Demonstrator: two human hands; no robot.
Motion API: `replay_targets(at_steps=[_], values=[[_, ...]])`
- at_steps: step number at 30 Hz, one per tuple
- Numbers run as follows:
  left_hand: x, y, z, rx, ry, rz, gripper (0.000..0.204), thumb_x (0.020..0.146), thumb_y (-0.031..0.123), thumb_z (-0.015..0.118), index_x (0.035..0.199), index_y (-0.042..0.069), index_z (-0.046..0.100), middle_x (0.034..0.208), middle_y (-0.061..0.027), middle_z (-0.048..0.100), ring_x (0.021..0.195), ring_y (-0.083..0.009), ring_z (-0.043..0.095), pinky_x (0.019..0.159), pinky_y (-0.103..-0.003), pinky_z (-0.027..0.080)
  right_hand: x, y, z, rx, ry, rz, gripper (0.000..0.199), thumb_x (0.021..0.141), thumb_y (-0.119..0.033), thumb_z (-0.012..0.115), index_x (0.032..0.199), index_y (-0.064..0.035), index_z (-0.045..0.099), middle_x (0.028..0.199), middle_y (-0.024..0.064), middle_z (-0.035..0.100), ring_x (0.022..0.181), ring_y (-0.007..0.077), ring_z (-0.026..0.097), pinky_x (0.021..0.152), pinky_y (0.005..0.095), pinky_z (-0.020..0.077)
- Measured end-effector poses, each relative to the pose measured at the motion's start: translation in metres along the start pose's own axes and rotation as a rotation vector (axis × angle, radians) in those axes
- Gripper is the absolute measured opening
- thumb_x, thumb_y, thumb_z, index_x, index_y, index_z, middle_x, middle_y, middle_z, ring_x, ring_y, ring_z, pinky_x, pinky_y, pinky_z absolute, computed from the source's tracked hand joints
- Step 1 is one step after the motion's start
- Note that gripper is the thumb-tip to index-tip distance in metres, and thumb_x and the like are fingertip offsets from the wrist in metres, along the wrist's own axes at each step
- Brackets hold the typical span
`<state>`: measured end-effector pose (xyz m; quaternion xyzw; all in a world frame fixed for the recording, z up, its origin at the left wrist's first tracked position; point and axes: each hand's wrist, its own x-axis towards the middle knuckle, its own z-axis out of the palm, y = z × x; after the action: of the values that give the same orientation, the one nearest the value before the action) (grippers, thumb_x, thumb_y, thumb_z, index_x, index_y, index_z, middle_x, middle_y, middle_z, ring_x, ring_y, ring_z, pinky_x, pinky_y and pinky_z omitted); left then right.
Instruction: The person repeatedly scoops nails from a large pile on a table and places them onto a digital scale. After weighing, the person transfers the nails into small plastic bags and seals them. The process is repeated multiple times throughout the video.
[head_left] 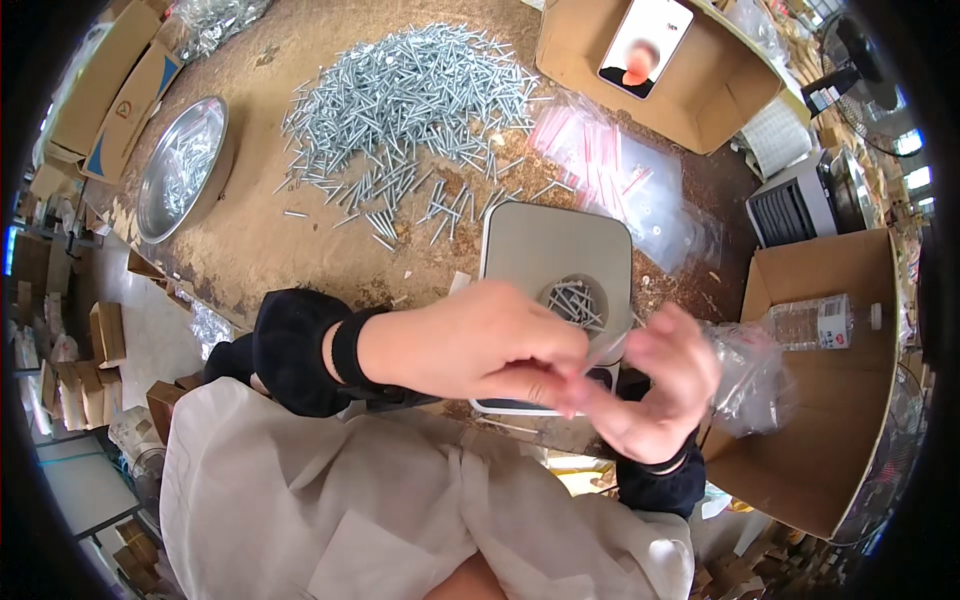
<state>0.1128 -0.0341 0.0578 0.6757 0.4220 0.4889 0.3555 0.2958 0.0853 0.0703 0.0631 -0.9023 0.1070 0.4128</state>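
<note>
My left hand (490, 340) reaches across from the left above the front of a weighing scale (555, 240), its thumb and fingers pinched together. Facing it, my right hand (655, 385) has curled fingers, smeared by motion, and its thumb meets the left fingertips. Between the two hands shows a thin edge of clear plastic (607, 349), seemingly a small bag, mostly hidden by the fingers. Just beyond them, a small round cup on the scale holds several silver screws (574, 303). A large heap of loose screws (410, 100) lies farther back on the worktable (300, 255).
Flat clear bags with pink strips (610, 165) lie right of the heap. A metal bowl (185, 170) with bagged contents stands left. Cardboard boxes flank the right; one holds a plastic bottle (815, 323), another a propped phone (646, 47). Crumpled clear plastic (745, 375) lies beside my right hand.
</note>
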Motion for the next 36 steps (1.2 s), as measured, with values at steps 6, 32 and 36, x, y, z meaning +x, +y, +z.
replay_targets(at_steps=[6, 32, 36], values=[[-0.001, -0.002, 0.006, -0.310, -0.148, -0.085, 0.029, 0.092, 0.025, 0.069, 0.084, 0.001, 0.056, 0.064, -0.0068, 0.052, 0.055, -0.0200, 0.048, 0.052, -0.034, 0.037, -0.003, -0.003, -0.004, -0.012, -0.067, -0.073, 0.017, 0.075, -0.018, 0.077, 0.089, -0.0221, 0.068, 0.112, -0.0017, 0.067, 0.113, 0.0230, 0.057, 0.100, 0.0455, 0.0478], [-0.004, 0.011, -0.012, -0.175, -0.079, -0.177, 0.048, 0.078, 0.017, 0.079, 0.116, 0.003, 0.053, 0.098, -0.0065, 0.059, 0.092, -0.0194, 0.059, 0.082, -0.032, 0.046, -0.005, -0.004, 0.002, 0.243, -0.276, 0.096, 0.012, 0.088, -0.029, 0.065, 0.091, -0.0177, 0.061, 0.119, 0.0042, 0.068, 0.129, 0.0278, 0.052, 0.120, 0.0583, 0.0089], [-0.005, 0.005, -0.021, -0.361, 0.285, -0.133, 0.035, 0.078, 0.000, 0.075, 0.108, 0.005, 0.057, 0.095, 0.0000, 0.059, 0.091, -0.0083, 0.057, 0.083, -0.026, 0.044, -0.003, 0.019, -0.001, 0.195, -0.175, 0.264, 0.058, 0.081, -0.039, 0.074, 0.127, -0.0126, 0.051, 0.139, 0.0204, 0.051, 0.134, 0.0415, 0.042, 0.116, 0.0580, 0.0159]])
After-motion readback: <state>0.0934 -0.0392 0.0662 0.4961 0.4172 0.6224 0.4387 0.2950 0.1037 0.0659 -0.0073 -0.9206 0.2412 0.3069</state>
